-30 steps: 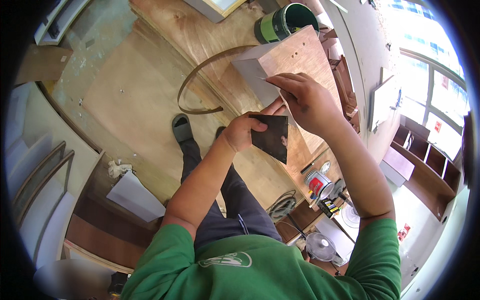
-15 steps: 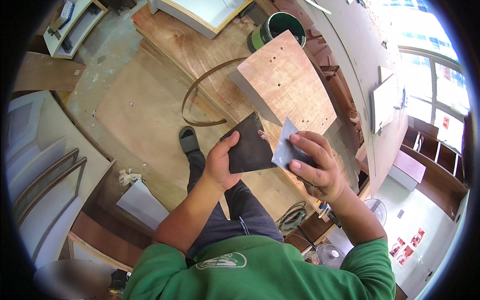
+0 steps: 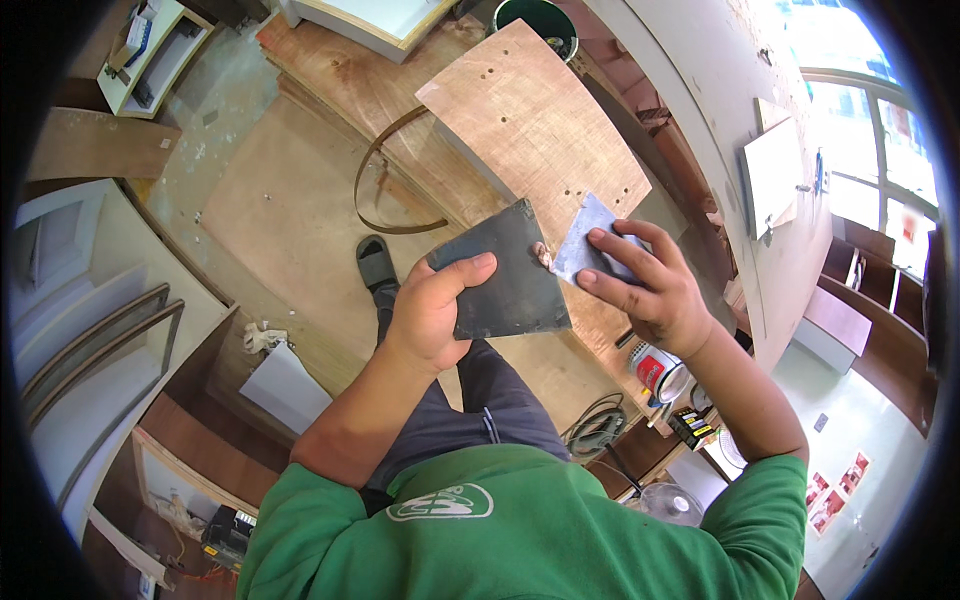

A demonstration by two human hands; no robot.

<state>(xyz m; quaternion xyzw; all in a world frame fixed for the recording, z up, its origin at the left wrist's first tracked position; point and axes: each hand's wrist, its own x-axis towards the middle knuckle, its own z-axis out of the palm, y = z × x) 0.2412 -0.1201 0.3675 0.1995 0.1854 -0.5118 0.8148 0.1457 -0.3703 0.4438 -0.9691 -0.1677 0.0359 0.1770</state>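
My left hand [image 3: 432, 302] grips a dark grey, flat square plate [image 3: 512, 285], thumb on top and the other fingers hidden beneath. A small pinkish-brown dab of putty [image 3: 543, 257] sits at the plate's right edge. My right hand [image 3: 662, 290] holds a thin, bluish-grey flat scraper [image 3: 588, 232], fingers spread over its face. The scraper's left corner is close beside the dab; whether they touch I cannot tell. Just beyond both hands is a box-shaped wooden piece [image 3: 545, 115], its plywood top dotted with several dark holes.
The wooden piece rests on stacked plywood sheets [image 3: 330, 70]. A curved brown strip [image 3: 368, 180] arcs left of it, and a green bucket [image 3: 530, 20] stands behind. Below my right forearm are a white-and-red can [image 3: 655, 372] and a coiled cable [image 3: 597, 425]. Cabinet parts [image 3: 110, 290] line the left.
My view has shifted, bringing the can into sight. The plate has turned flatter toward me. The scraper has moved slightly up and away from the plate, and the dab now juts past the plate's edge.
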